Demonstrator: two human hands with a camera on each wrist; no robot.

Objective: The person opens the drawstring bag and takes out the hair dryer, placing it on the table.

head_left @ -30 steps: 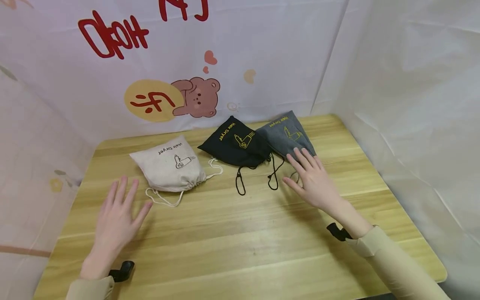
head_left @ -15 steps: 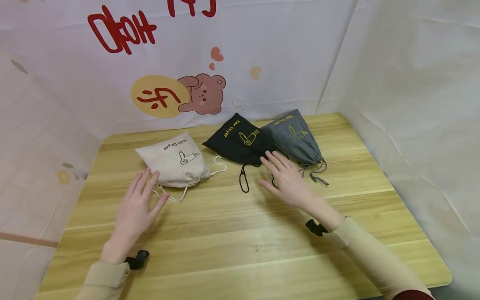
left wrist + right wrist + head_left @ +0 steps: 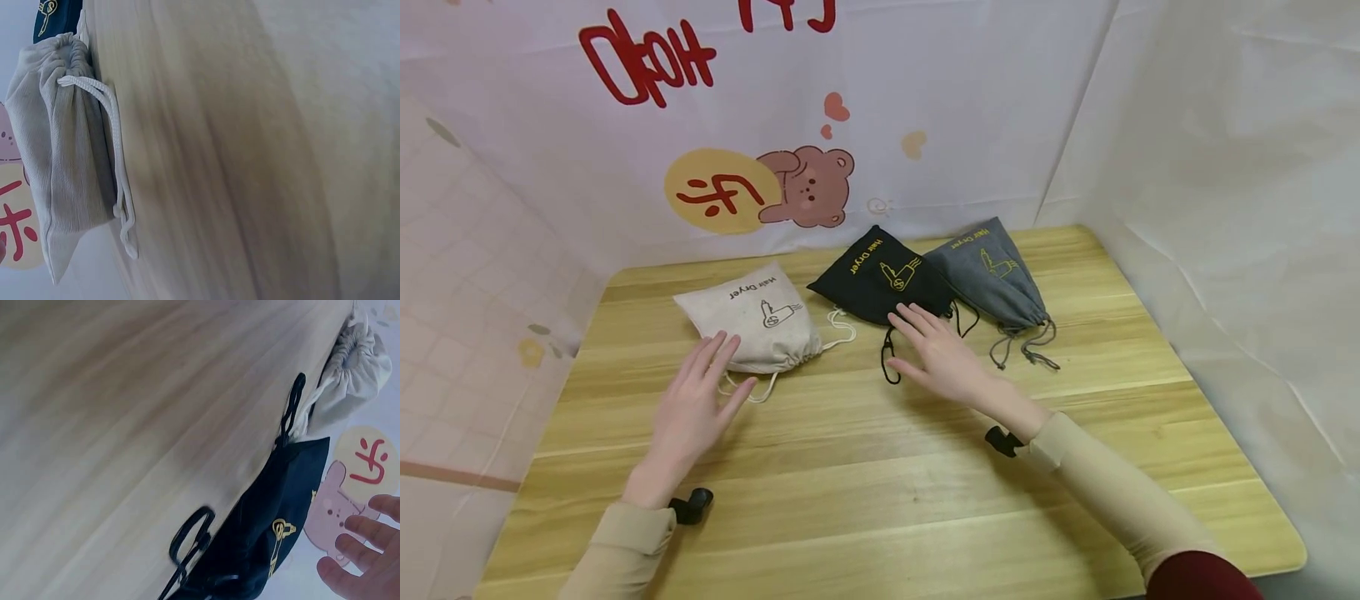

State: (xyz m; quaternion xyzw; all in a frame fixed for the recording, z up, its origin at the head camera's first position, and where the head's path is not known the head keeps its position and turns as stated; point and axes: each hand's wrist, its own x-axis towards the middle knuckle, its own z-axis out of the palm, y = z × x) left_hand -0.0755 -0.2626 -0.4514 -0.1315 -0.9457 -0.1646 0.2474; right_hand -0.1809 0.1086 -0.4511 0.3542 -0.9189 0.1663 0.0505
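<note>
A white drawstring bag (image 3: 748, 317) printed "Hair Dryer" lies at the back left of the table. In the head view my left hand (image 3: 694, 408) hovers by its near left corner, fingers straight, holding nothing. A black drawstring bag (image 3: 880, 279) with a yellow print lies in the back middle. Over its near edge is my right hand (image 3: 940, 358), fingers extended and holding nothing; whether it touches the cloth I cannot tell. Partly under the black bag lies a grey drawstring bag (image 3: 992, 271). The left wrist view shows the white bag's gathered mouth and cord (image 3: 115, 137).
The wooden table (image 3: 850, 500) has rounded corners. Behind it hangs a white backdrop (image 3: 970, 100) with a printed bear and red lettering; more white cloth (image 3: 1240, 250) closes the right side. A black wrist device (image 3: 692, 506) sits under the left wrist.
My right hand has moved left, from the grey bag to the black bag's near edge. My left hand has shifted right and slightly forward toward the white bag. The bags appear to lie unmoved.
</note>
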